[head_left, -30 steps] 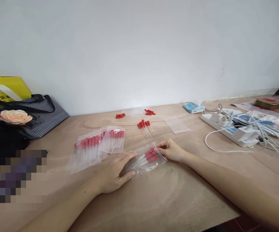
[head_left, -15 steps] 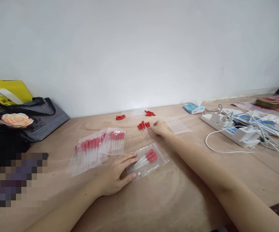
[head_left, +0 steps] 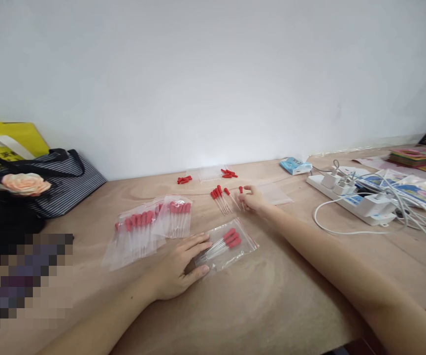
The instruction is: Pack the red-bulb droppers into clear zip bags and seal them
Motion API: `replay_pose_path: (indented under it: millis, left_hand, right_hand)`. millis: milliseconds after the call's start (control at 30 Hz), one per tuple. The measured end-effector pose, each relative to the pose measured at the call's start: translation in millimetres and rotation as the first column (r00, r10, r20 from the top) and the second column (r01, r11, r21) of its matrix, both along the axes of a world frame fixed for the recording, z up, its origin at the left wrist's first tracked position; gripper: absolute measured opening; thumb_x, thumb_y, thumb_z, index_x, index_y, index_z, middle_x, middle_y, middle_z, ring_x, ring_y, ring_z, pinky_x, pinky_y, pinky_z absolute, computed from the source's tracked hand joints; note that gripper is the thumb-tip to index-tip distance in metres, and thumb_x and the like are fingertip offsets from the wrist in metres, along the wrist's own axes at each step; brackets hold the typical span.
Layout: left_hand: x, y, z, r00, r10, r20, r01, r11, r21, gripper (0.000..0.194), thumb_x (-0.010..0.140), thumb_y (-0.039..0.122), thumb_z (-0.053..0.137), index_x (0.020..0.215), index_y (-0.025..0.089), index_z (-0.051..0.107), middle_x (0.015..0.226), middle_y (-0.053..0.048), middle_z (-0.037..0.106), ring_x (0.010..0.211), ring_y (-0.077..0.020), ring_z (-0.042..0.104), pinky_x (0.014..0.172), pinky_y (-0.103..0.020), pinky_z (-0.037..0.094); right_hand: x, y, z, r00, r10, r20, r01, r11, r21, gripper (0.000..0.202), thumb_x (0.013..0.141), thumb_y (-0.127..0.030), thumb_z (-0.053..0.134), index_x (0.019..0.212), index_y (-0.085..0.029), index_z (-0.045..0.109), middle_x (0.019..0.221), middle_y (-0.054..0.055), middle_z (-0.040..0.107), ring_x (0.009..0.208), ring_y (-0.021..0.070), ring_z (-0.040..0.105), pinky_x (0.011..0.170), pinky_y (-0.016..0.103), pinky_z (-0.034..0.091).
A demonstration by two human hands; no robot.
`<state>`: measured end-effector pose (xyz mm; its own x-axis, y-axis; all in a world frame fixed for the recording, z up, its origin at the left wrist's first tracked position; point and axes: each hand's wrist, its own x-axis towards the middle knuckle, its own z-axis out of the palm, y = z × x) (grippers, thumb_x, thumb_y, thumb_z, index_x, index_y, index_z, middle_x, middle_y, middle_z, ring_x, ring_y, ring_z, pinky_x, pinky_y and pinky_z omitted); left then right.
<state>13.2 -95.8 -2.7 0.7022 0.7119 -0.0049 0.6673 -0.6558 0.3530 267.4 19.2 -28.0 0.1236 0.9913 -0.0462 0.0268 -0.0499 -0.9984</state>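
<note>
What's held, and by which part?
The right hand seems to hold a dropper just below its red bulb; the left hand only rests on a clear bag.

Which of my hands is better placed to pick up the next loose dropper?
Right, most likely: your right hand seems to pinch one dropper beside the loose bunch, while your left hand is farther away, resting over the left end of the nearest bag.

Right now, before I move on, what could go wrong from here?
The right hand, with a red-bulbed dropper at its fingertips, might knock the loose droppers close beside it.

The left hand rests over one end of the clear zip bag; pressing or sliding could shift the droppers inside.
</note>
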Motion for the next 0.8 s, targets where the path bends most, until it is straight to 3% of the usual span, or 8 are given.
replay_pose_path:
  millis: [100,233,467,633,800]
  left_hand:
    - [1,0,1.4,1.0,0.014,0.009,-0.014,1.0,0.001,0.045,0.085,0.044,0.04,0.125,0.025,0.041,0.137,-0.004,0.034,0.125,-0.0235,0.032,0.101,-0.043,0.029]
    - [1,-1,2.6,0.999,0.022,0.025,-0.022,1.0,0.006,0.044,0.084,0.044,0.042,0.124,0.027,0.043,0.136,-0.003,0.036,0.124,-0.0244,0.034,0.1,-0.044,0.031]
    - [1,-2,3.8,1.0,0.024,-0.01,-0.024,1.0,0.003,0.045,0.084,0.045,0.04,0.125,0.027,0.042,0.137,-0.003,0.035,0.124,-0.0238,0.033,0.101,-0.044,0.03]
    - [-1,-1,2.0,1.0,0.023,0.013,-0.023,1.0,0.009,0.046,0.084,0.045,0.041,0.127,0.029,0.038,0.137,-0.002,0.034,0.124,-0.0239,0.034,0.101,-0.043,0.03]
    - [-1,-1,1.1,0.999,0.024,0.045,-0.025,1.0,0.019,0.048,0.084,0.043,0.042,0.129,0.029,0.034,0.135,-0.003,0.037,0.122,-0.025,0.036,0.099,-0.044,0.031]
  right_hand:
    - [14,-31,-2.8,0.998,-0.016,-0.058,0.018,0.999,0.033,0.059,0.06,-0.016,0.059,0.112,-0.022,0.032,0.048,-0.012,0.047,0.036,0.0064,0.043,0.034,0.016,0.034]
    - [20,-62,-6.3,0.98,-0.058,-0.191,0.073,0.995,0.073,0.051,0.064,-0.023,0.059,0.106,-0.025,0.029,0.058,-0.01,0.053,0.043,0.0076,0.052,0.042,0.02,0.046]
    - [-2,-72,-4.8,0.937,-0.105,-0.333,0.126,0.991,0.042,0.032,0.07,-0.019,0.054,0.086,-0.025,0.026,0.057,-0.009,0.053,0.047,0.0099,0.057,0.051,0.025,0.051]
    - [-12,-77,-1.4,0.905,0.012,-0.425,-0.023,0.999,-0.023,0.026,0.067,-0.014,0.051,0.08,-0.024,0.03,0.06,-0.005,0.057,0.052,0.0109,0.059,0.054,0.026,0.05]
    - [-8,-77,-1.9,0.876,0.125,-0.466,-0.145,0.989,-0.007,0.014,0.068,-0.023,0.051,0.078,-0.021,0.042,0.063,-0.002,0.056,0.055,0.011,0.058,0.054,0.026,0.049]
